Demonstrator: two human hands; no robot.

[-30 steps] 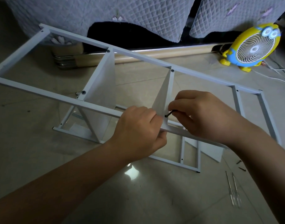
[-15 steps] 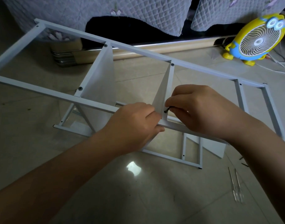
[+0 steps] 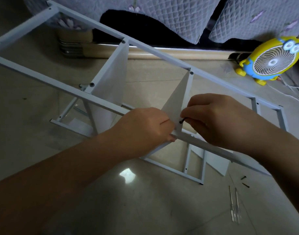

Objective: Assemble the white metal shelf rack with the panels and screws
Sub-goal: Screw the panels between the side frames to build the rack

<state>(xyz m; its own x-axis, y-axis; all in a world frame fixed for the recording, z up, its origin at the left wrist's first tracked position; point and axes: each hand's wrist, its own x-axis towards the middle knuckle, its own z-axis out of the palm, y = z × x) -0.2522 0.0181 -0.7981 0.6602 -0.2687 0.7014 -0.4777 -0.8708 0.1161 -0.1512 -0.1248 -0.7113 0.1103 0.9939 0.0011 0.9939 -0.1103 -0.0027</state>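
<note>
Right hand (image 3: 220, 121) shifted slightly, pinching black key (image 3: 184, 119) (left hand (image 3: 145, 131) grips rack (image 3: 43, 79))

The rack (image 3: 155, 53) is matt white-painted metal (the floor tiles (image 3: 145, 209) glossy), the bedspread (image 3: 179, 16) quilted cloth.

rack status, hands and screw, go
Left hand grips front rail. Right hand pinches black screw or key at panel corner. Nothing blocking the joint.
</note>
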